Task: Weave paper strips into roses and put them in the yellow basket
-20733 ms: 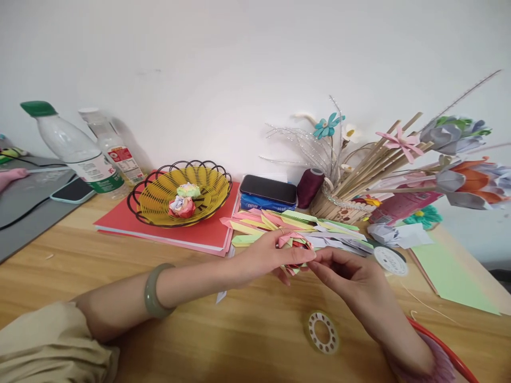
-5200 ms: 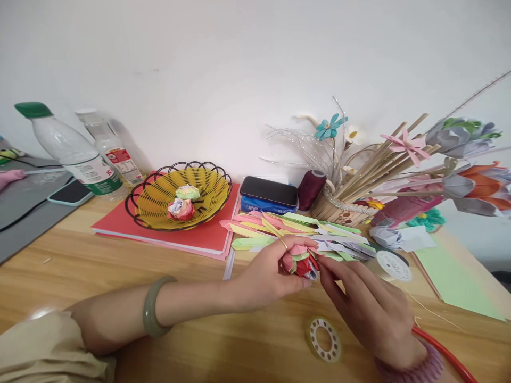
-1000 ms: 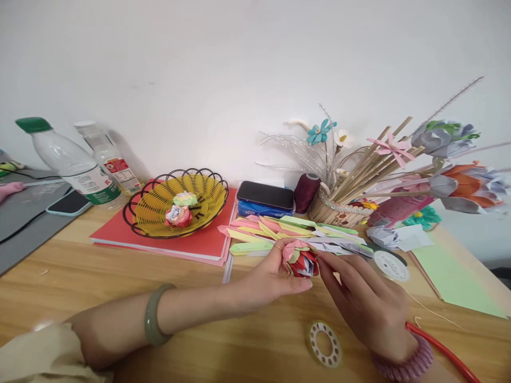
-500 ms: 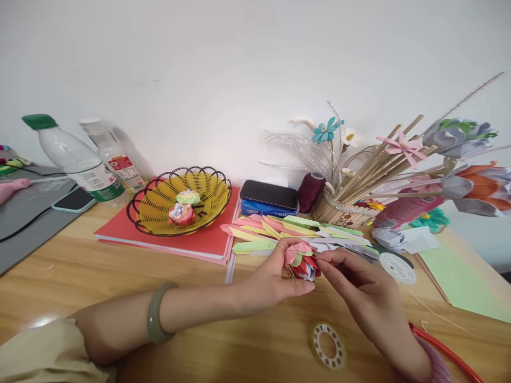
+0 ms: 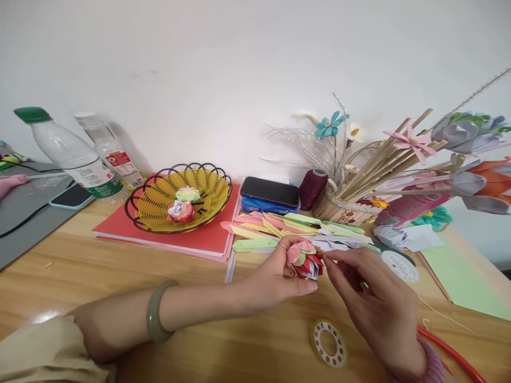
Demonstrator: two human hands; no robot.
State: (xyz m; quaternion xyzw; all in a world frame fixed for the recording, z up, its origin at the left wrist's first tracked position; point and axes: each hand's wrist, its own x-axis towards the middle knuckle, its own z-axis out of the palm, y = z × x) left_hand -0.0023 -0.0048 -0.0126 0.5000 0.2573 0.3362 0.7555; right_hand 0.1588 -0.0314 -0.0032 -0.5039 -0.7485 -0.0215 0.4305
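Note:
A folded paper flower (image 5: pixel 305 260) in pink, green, red and white is held in my left hand (image 5: pixel 281 276), with the thumb below it and the fingers behind. My right hand (image 5: pixel 363 292) pinches at the flower's right edge with thumb and index finger; whatever lies between those fingertips is too small to tell. Folded paper strips (image 5: pixel 271 229) in pink, yellow, green and white lie just behind both hands. A roll of clear tape (image 5: pixel 329 344) rests on the table below the flower.
A yellow basket (image 5: pixel 211 186) holding two paper balls stands on red paper (image 5: pixel 115 226). Two bottles lean at the left. A phone (image 5: pixel 269 192) lies on a blue pack, beside a dark red thread spool (image 5: pixel 313 189) and a flower-filled holder (image 5: pixel 339 210). Green paper (image 5: pixel 467 274) is at right.
My right hand has shifted slightly to the right, its fingertips still at the flower's edge. The flower and my left hand have barely moved. The view has shifted a little.

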